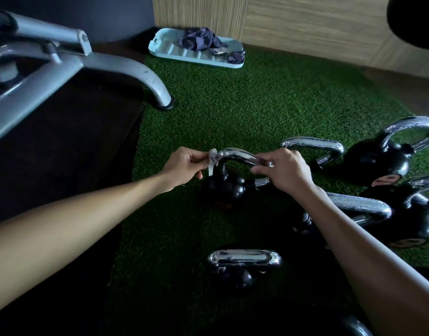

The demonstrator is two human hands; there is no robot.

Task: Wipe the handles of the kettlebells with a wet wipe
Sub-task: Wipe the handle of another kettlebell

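The wipe (pixel 212 162), a thin white strip, is bunched at the left bend of the middle kettlebell's handle (pixel 235 153), one end hanging down. The left hand (pixel 184 166) pinches it there; the right hand (pixel 281 173) pinches what looks like its other end at the handle's right bend. This kettlebell (pixel 224 189) is black and upright on the turf (pixel 232 105), its chrome handle arched. The near kettlebell (pixel 242 275) stands just before it. The right kettlebells (pixel 378 161) crowd together, tilted, chrome handles beaded with drops
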